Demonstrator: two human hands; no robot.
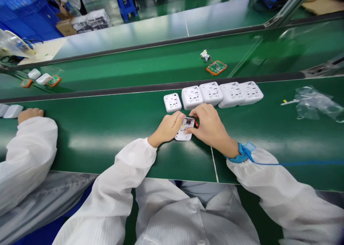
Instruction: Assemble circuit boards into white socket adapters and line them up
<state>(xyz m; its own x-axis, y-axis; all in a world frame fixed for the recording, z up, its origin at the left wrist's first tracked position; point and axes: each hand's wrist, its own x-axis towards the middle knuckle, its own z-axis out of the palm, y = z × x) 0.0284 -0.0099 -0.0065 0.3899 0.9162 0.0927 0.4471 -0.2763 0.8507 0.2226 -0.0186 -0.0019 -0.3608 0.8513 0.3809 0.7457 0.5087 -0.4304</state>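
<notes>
My left hand [168,127] grips the left edge of a small white plastic housing [184,135] on the green bench. Its inner side faces up, with a dark part and a yellow spot in it. My right hand [209,125] has its thumb on the housing and its fingers curled at the upper right corner. Between those fingers a small dark and orange-red part [197,122] shows, mostly hidden; I cannot make out what it is. Just beyond my hands lies a flat white cover [172,102], beside a row of several white square casings [211,93].
A clear plastic bag [317,101] lies on the right. On the green conveyor [129,67] sit an orange-edged circuit board [216,67] and, far left, more boards and white pieces. A co-worker's hand [30,114] rests at left. A blue cord [295,163] runs from my right wristband.
</notes>
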